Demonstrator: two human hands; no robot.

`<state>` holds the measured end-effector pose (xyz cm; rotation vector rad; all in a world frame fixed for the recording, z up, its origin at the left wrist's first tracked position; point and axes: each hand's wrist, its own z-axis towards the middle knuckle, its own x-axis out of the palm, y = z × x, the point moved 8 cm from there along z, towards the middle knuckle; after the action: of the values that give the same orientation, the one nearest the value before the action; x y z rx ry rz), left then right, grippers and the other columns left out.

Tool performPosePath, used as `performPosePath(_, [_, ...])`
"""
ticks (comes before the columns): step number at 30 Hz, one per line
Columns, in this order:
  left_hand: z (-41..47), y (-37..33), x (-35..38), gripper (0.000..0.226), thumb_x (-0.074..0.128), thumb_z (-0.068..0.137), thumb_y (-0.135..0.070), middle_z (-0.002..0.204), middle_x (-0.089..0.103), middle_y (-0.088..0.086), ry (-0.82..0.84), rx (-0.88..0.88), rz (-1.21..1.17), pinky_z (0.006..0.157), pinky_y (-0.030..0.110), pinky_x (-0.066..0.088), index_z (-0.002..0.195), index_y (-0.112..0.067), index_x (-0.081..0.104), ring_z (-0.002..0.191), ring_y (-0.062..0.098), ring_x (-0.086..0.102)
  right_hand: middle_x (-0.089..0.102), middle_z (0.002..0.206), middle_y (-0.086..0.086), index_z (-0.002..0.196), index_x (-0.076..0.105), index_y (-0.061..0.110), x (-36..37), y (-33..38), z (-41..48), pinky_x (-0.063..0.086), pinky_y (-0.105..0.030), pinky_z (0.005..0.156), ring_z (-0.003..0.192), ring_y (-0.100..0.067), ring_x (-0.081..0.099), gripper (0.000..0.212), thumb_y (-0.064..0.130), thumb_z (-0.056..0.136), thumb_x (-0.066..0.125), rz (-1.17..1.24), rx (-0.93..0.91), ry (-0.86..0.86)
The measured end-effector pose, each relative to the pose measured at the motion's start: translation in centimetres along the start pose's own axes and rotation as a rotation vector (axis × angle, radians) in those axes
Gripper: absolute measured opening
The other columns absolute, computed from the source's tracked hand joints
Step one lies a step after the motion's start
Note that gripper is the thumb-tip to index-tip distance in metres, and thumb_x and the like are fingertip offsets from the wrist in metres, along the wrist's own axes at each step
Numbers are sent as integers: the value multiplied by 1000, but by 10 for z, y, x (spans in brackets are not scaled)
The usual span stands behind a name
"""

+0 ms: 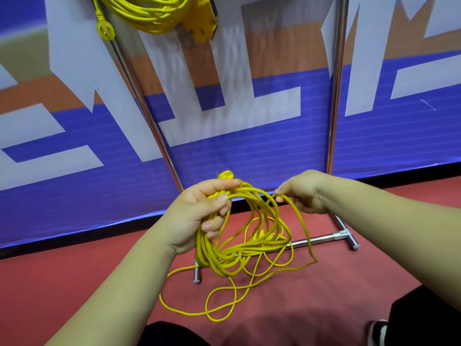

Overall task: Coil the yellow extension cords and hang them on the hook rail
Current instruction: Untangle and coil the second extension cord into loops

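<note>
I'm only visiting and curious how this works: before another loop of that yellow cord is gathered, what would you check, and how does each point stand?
1. Left hand grips the coiled loops firmly: ok, fingers curled round the bundle.
2. Right hand holds the next strand: ok, pinched.
3. Loose cord on the floor lies untangled: not ok, it crosses itself in several loops.
4. Loose cord clear of the rack foot: cannot tell, the loops hang in front of it.
5. First extension cord hangs coiled up top: ok.
6. A free hook for this one: cannot tell, the rail is out of view.
</note>
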<state>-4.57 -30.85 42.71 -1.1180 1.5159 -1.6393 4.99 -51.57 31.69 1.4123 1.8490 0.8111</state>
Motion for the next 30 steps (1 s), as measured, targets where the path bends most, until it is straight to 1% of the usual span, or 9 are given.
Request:
performPosePath(4, [4, 5, -1, 48, 59, 88, -8, 73, 48, 9, 13, -22, 50, 41, 24, 40, 133, -24, 63, 40, 11, 37, 70, 62, 3, 84, 67, 17, 4, 16, -17, 40, -9, 44, 57, 0, 54, 10, 21, 93, 67, 146, 9, 76])
performPosePath(6, [5, 4, 1, 57, 59, 88, -8, 74, 49, 11, 15, -23, 56, 44, 27, 44, 142, -26, 54, 41, 14, 41, 73, 69, 0, 85, 69, 17, 1, 22, -24, 46, -12, 42, 59, -2, 62, 6, 18, 91, 70, 199, 2, 72])
performPosePath(11, [10, 6, 3, 63, 61, 87, -6, 73, 50, 12, -49, -3, 86, 49, 30, 48, 145, -24, 48, 47, 21, 49, 70, 79, -5, 85, 69, 11, 5, 32, -37, 57, -16, 52, 68, -10, 68, 4, 9, 88, 71, 318, 5, 133])
performPosePath(14, [12, 6, 3, 62, 63, 89, -4, 72, 54, 12, -87, 9, 151, 51, 33, 51, 146, -24, 47, 53, 26, 56, 68, 70, -6, 82, 67, 9, 9, 36, -43, 56, -17, 49, 57, -12, 69, 7, 7, 89, 70, 377, 21, 157])
performPosePath(18, [16, 7, 5, 54, 55, 98, 2, 66, 62, 7, -155, 18, 242, 68, 39, 61, 142, -28, 46, 76, 33, 71, 66, 58, -6, 82, 65, 5, 15, 43, -50, 54, -16, 44, 47, -11, 66, 11, 7, 93, 65, 431, 19, 194])
performPosePath(21, [21, 7, 6, 53, 52, 100, 1, 72, 70, 4, -223, 51, 248, 86, 43, 60, 142, -30, 43, 95, 36, 74, 66, 58, -5, 82, 66, 3, 16, 49, -51, 55, -16, 47, 47, -10, 67, 12, 7, 93, 64, 498, -1, 201])
performPosePath(24, [25, 9, 6, 57, 53, 100, 0, 92, 74, 9, -290, 63, 241, 83, 43, 61, 146, -31, 40, 94, 35, 75, 67, 58, -8, 81, 65, -1, 17, 53, -52, 56, -18, 46, 48, -13, 68, 14, 3, 94, 62, 604, -16, 197])
performPosePath(26, [28, 11, 7, 60, 52, 100, 1, 89, 72, 16, -319, 51, 220, 78, 41, 62, 146, -34, 38, 90, 36, 75, 67, 58, -10, 82, 64, -2, 17, 55, -52, 54, -19, 44, 48, -14, 68, 13, 2, 94, 62, 648, -28, 191])
performPosePath(30, [32, 12, 8, 59, 51, 101, 0, 92, 75, 13, -349, 43, 159, 73, 37, 62, 147, -34, 36, 86, 36, 75, 68, 63, -11, 86, 65, -2, 18, 55, -50, 52, -18, 41, 51, -15, 69, 9, 3, 93, 64, 673, -41, 179])
